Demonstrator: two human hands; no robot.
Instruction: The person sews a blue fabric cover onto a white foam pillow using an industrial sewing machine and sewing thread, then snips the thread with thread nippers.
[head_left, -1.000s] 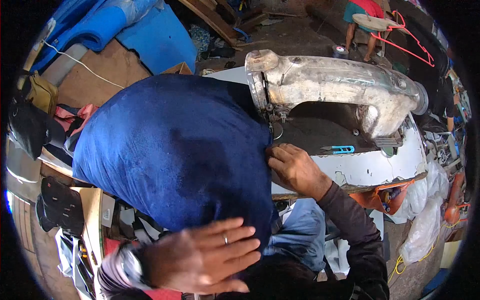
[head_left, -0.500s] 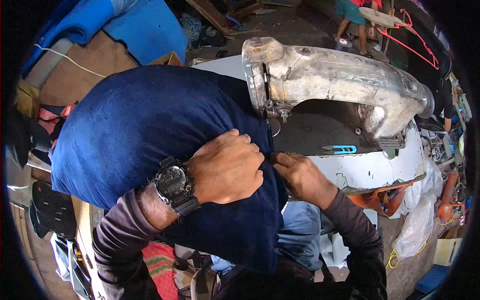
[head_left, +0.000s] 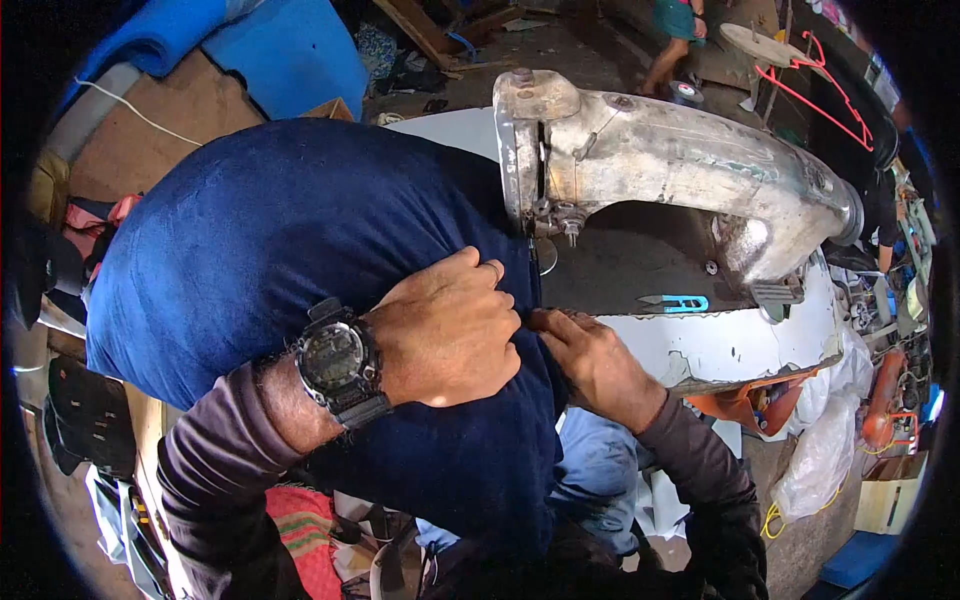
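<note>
A large, stuffed navy-blue cushion (head_left: 250,230) fills the left and middle of the view, its right edge beside the sewing machine (head_left: 680,145). On top of the fabric lies my left hand (head_left: 445,335), a black watch on its wrist, fingers curled in and gripping the cloth. My right hand (head_left: 600,368) pinches the cushion's right edge just in front of the machine's needle end. Its fingertips are partly hidden by the fabric. Blue-handled thread snips (head_left: 675,302) lie on the machine bed, apart from both hands.
The white tabletop (head_left: 720,345) has a chipped front edge, with an orange pouch (head_left: 755,402) below it. Plastic bags (head_left: 815,460) hang at the right. A person (head_left: 678,35) is at the back near a red hanger (head_left: 820,95). Blue foam (head_left: 290,55) lies back left.
The view has shifted slightly, and the cushion and my left hand appear a little farther left. Both hands keep their grip. The person at the back has moved left.
</note>
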